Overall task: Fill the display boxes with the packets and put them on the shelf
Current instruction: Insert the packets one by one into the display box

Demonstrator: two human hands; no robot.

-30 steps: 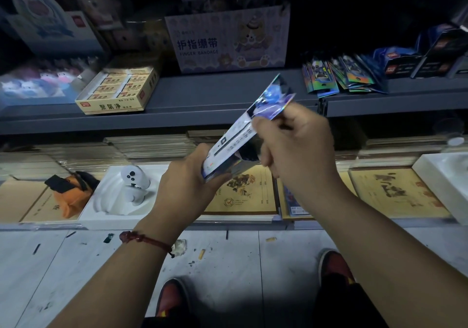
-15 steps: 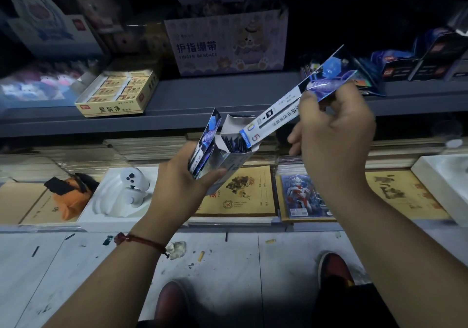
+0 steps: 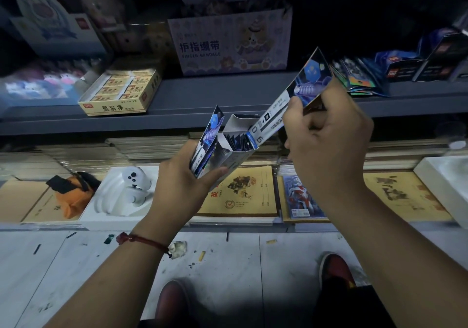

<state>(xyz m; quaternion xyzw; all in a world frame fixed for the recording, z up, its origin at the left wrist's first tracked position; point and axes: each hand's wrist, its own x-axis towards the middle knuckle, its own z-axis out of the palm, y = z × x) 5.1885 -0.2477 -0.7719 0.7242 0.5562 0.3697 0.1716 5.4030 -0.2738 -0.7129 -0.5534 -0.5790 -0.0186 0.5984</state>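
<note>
Cardboard display box, blue holographic print, sits mid-frame with its lid open. Left hand grips the box's lower end, fingers wrapped round it. Right hand pinches the long lid flap, which stretches toward 2 o'clock. Dark packets stand in the box mouth. Loose packets lie on the grey shelf at 2 o'clock, just beside the flap tip. Yellow eraser box is at 10 o'clock on the same shelf.

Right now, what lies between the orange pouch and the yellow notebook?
A white moulded tray holding a white figure, shown in the head view.
</note>
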